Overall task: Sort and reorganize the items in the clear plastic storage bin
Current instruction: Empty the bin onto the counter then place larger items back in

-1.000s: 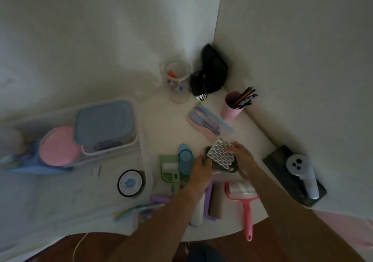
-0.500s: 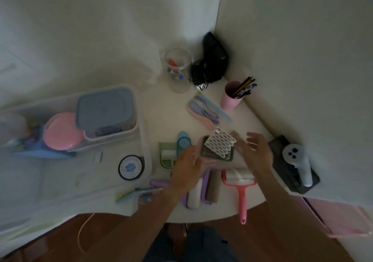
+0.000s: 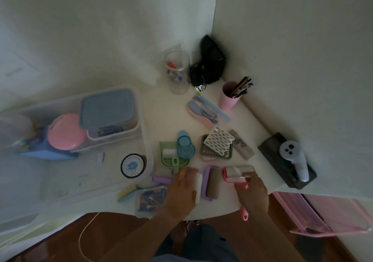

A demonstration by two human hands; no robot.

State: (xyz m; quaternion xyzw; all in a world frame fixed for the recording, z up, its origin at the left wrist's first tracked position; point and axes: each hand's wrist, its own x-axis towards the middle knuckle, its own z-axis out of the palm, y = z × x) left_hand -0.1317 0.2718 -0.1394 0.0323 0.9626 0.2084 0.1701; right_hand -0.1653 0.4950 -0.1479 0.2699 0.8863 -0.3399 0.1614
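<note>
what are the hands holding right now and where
Right hand grips the pink lint roller by its handle, below the head. Left hand rests on the white roller.

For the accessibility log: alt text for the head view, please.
A person's left hand rests on a white roller while the right hand grips a pink lint roller on a cluttered white table. A clear storage bin sits to the left.

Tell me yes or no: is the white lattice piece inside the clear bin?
No, the white lattice piece rests on a green tray on the table, outside the clear bin.
</note>
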